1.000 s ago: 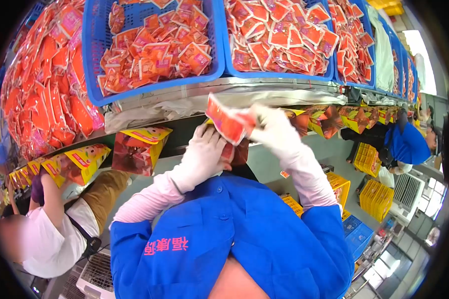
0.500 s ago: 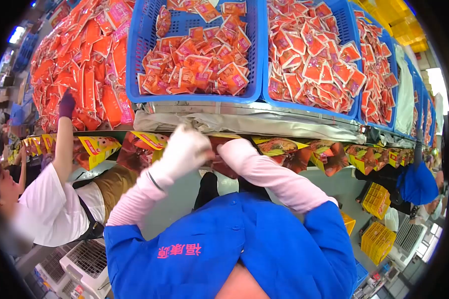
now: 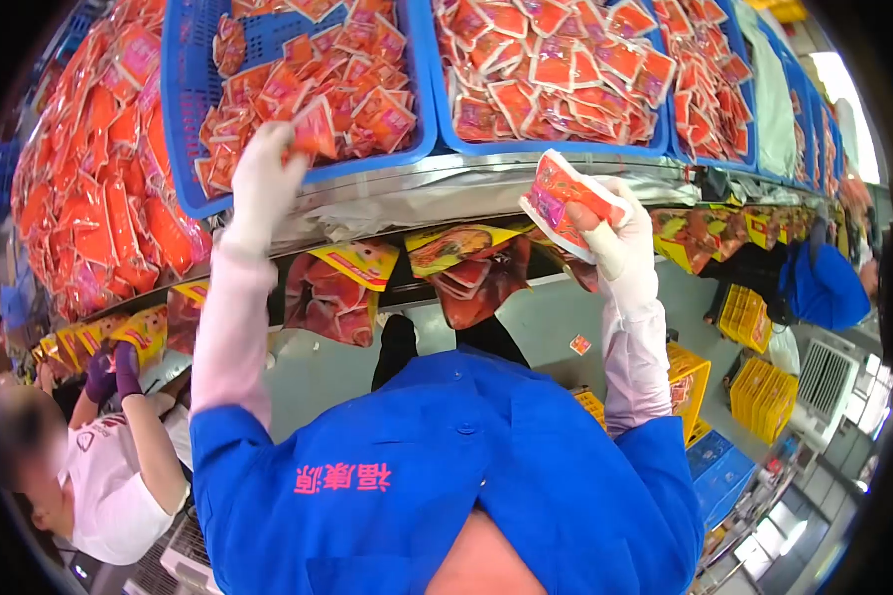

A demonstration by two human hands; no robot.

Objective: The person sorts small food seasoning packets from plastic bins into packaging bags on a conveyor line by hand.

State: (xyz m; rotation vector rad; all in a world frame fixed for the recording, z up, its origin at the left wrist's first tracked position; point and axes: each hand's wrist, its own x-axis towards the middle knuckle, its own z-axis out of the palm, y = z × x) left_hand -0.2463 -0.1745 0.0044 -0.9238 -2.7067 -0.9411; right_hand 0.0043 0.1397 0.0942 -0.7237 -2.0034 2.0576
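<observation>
My left hand [image 3: 268,183], in a white glove, is at the front edge of a blue crate [image 3: 422,109] of red sachets, its fingers closed on a red sachet [image 3: 315,129]. Further right, my right hand [image 3: 620,233] grips another red sachet [image 3: 566,203], with bare fingertips showing and the thumb across it. That sachet has a white edge and hangs in front of the second blue crate [image 3: 665,144]. Below the crates, yellow-topped bags [image 3: 474,288] hang in a row, with red sachets visible inside the nearest ones.
A heap of larger red packets [image 3: 94,218] lies at left. Below it a co-worker in a white shirt [image 3: 119,466] has purple-gloved hands at the bags. At right are yellow crates [image 3: 764,392] and another person in blue [image 3: 826,283]. One sachet [image 3: 579,344] lies on the floor.
My hands have moved apart, the left up to the crate and the right out to the right; each now holds a sachet. The view has shifted. The co-worker's hand has left the heap.
</observation>
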